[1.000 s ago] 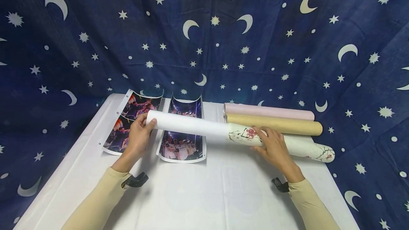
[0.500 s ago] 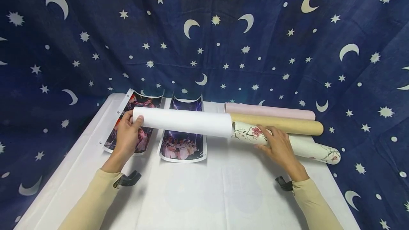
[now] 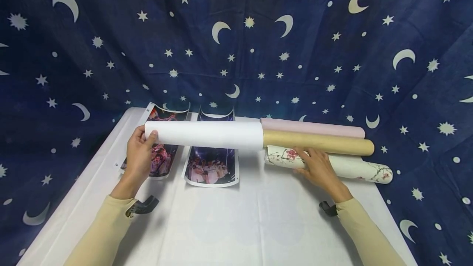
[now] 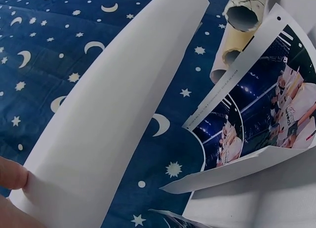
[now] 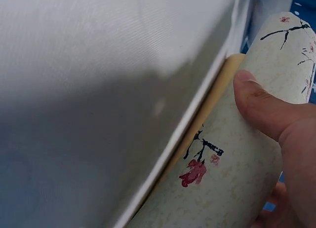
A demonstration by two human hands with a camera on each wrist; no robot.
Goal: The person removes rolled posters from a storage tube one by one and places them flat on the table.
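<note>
My left hand (image 3: 139, 155) grips the left end of a white paper roll (image 3: 207, 134), thumb on the near side. The roll is held level above two photo prints, and its right end covers the left ends of a tan roll and a pink roll. My right hand (image 3: 318, 168) holds a floral paper roll (image 3: 351, 166), with its thumb (image 5: 261, 107) lying along one side and fingers on the other. In the left wrist view the floral roll (image 4: 245, 10) shows a hollow end, apart from the white roll (image 4: 108, 104).
Behind the floral roll lie the tan roll (image 3: 318, 142) and the pink roll (image 3: 314, 127), side by side. Two curling photo prints, a left one (image 3: 160, 161) and a middle one (image 3: 212, 169), rest on the white-covered table (image 3: 221, 229). A dark blue star-patterned cloth (image 3: 236, 65) hangs behind.
My left hand has moved left and slightly up, drawing the white roll out of the floral roll. Their ends are now separate. My right hand has shifted only slightly with the floral roll.
</note>
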